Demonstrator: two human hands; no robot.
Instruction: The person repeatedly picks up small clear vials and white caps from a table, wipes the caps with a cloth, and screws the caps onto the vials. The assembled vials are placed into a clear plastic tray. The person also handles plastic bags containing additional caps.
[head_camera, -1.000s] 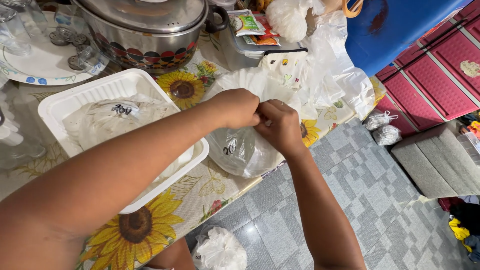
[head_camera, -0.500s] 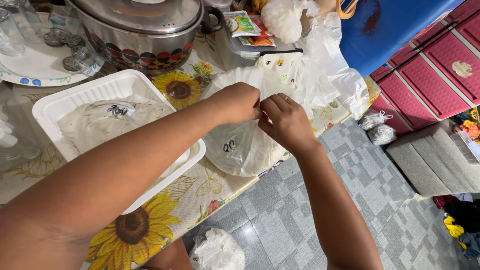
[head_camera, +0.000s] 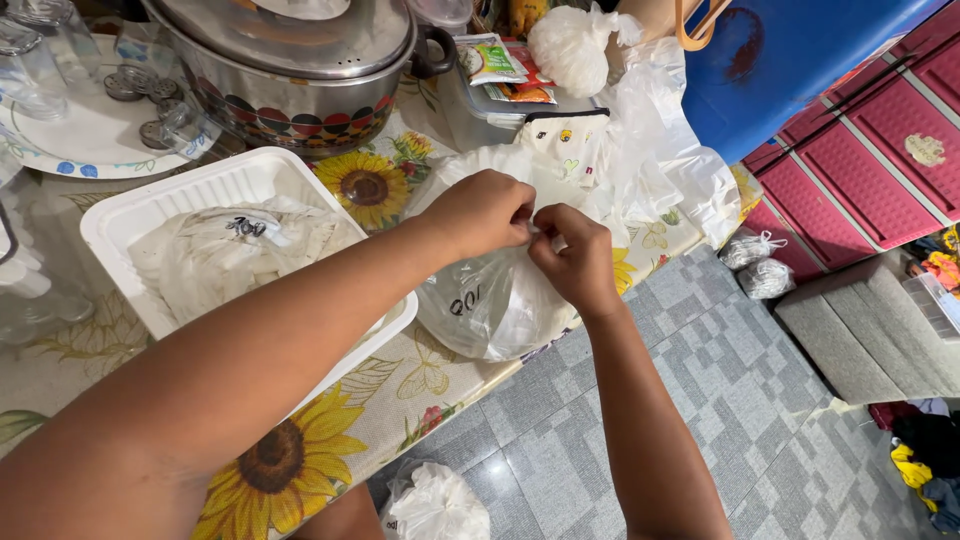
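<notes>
The scene is viewed by a single head-worn camera, directed steeply downward and slightly forward over the table edge (head_camera: 470, 385). The left hand (head_camera: 480, 212) and right hand (head_camera: 578, 262) are seen at close range near the frame centre, where they meet. Beyond the meeting point the tabletop is shown; below and to its right, the tiled floor (head_camera: 780, 420) is included.

White tray (head_camera: 120, 215) and pot (head_camera: 290, 95) crowd the left; floor side (head_camera: 780, 420) lies open.
</notes>
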